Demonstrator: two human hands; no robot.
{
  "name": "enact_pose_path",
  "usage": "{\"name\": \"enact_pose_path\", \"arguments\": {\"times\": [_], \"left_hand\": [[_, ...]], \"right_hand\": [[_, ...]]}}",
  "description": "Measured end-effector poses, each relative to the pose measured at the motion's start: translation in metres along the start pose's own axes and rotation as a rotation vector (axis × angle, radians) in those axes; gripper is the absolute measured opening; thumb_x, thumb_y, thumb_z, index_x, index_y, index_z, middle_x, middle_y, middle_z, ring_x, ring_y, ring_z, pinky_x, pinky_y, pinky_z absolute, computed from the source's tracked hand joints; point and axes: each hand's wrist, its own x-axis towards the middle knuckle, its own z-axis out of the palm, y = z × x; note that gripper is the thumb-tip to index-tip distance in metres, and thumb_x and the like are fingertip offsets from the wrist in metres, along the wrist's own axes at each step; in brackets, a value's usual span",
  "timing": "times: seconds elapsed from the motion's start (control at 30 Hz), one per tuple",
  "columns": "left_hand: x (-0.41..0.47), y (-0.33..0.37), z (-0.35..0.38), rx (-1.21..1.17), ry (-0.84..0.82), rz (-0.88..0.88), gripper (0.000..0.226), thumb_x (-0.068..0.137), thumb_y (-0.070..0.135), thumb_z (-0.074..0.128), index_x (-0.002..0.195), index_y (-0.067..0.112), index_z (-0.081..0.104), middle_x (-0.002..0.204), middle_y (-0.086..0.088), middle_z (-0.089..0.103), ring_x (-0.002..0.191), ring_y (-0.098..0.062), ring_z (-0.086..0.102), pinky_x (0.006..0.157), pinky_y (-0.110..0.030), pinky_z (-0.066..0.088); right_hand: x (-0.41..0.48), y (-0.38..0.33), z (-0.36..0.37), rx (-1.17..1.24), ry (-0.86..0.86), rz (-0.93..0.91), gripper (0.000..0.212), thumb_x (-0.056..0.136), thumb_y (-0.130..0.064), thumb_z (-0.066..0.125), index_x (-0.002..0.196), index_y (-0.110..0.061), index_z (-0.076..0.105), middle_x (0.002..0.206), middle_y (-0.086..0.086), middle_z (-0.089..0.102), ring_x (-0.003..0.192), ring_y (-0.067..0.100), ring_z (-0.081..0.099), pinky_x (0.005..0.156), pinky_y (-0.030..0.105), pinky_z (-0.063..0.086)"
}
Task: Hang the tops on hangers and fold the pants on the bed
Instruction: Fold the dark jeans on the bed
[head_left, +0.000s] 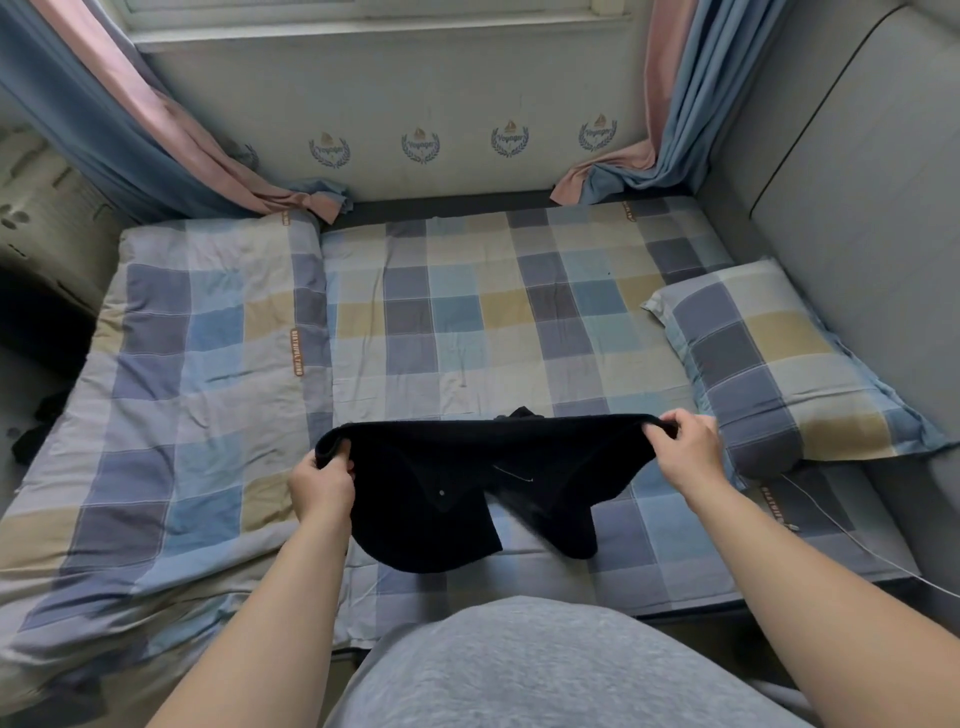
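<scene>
Both hands gripping dark shorts (447, 499) by the waistband — left hand (321, 483), right hand (684, 451) — above checked bed (519, 322)

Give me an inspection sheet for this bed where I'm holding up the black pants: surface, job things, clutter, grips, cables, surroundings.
Surface: bed with checked sheet, flat, lightly creased.
Job's things: black pants, held up by the waistband over the near part of the sheet, legs hanging down; no hangers seen.
Clutter: folded quilt on the left; pillow on the right; dark clothing beside the bed, far left.
Grips: left grip holds the waistband's left end; right grip holds its right end.
Cables: thin white cable runs over the bed's near right corner.
Surroundings: curtains on both sides of the window, grey padded panel on the right, cardboard box on the left.
</scene>
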Motion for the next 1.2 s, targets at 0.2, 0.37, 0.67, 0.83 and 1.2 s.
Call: {"name": "enact_pose_path", "arguments": {"times": [0.2, 0.37, 0.67, 0.83, 1.2], "left_hand": [[0.009, 0.059, 0.0, 0.431, 0.214, 0.244, 0.038, 0.099, 0.045, 0.054, 0.118, 0.016, 0.066, 0.138, -0.017, 0.045, 0.126, -0.041, 0.039, 0.106, -0.051, 0.034], [0.014, 0.149, 0.0, 0.139, 0.186, 0.539, 0.024, 0.101, 0.033, 0.051, 0.106, 0.013, 0.064, 0.112, -0.008, 0.063, 0.114, -0.037, 0.055, 0.093, -0.039, 0.041], [-0.012, 0.372, -0.014, -0.04, 0.239, 0.81, 0.033, 0.102, 0.034, 0.049, 0.12, 0.01, 0.062, 0.117, -0.013, 0.065, 0.114, -0.039, 0.059, 0.092, -0.037, 0.042], [-0.046, 0.476, -0.03, -0.072, 0.277, 0.81, 0.046, 0.102, 0.029, 0.05, 0.143, 0.007, 0.048, 0.141, -0.015, 0.056, 0.124, -0.04, 0.054, 0.095, -0.04, 0.044], [-0.114, 0.576, -0.06, -0.161, -0.149, 0.56, 0.032, 0.105, 0.005, 0.032, 0.126, -0.006, 0.053, 0.075, -0.016, 0.055, 0.061, -0.025, 0.049, 0.047, -0.028, 0.042]], "right_hand": [[0.013, -0.066, -0.015, 0.315, -0.018, -0.103, 0.031, 0.092, -0.023, 0.06, 0.067, -0.016, 0.044, 0.062, -0.003, 0.045, 0.059, 0.015, 0.041, 0.052, 0.031, 0.034], [0.04, -0.164, -0.063, 0.445, 0.023, -0.267, 0.033, 0.087, -0.021, 0.059, 0.06, -0.019, 0.04, 0.041, -0.017, 0.039, 0.041, 0.001, 0.039, 0.036, 0.013, 0.029], [0.067, -0.371, -0.199, 0.619, 0.147, -0.49, 0.022, 0.082, -0.024, 0.059, 0.066, -0.014, 0.047, 0.053, -0.002, 0.042, 0.052, 0.015, 0.04, 0.05, 0.03, 0.033], [0.054, -0.464, -0.273, 0.708, 0.186, -0.448, 0.03, 0.067, -0.026, 0.055, 0.056, -0.022, 0.027, 0.051, -0.005, 0.028, 0.054, 0.018, 0.028, 0.051, 0.031, 0.024], [0.015, -0.554, -0.369, 0.733, -0.16, -0.162, 0.049, 0.086, -0.011, 0.062, 0.037, -0.003, 0.057, 0.04, -0.001, 0.053, 0.041, 0.01, 0.051, 0.047, 0.016, 0.049]]}}
